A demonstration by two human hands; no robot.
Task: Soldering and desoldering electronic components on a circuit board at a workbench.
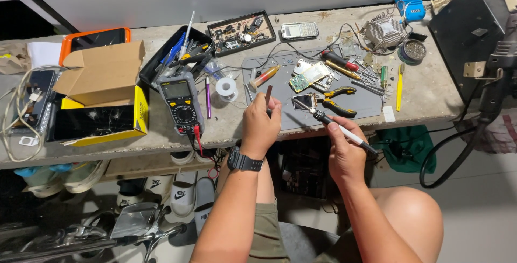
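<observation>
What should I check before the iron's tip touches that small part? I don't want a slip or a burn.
1. Right hand has a grip on the soldering iron: ok.
2. Left hand holds the tweezers: ok.
3. Small part lies on the grey mat: ok.
4. Tip on the part: cannot tell.
5. Yellow-handled pliers apart from the tip: ok.
6. Iron hot: cannot tell.

Soldering iron (pixel 344 132) in right hand (pixel 344 158), tweezers (pixel 268 96) in left hand (pixel 259 128)
</observation>
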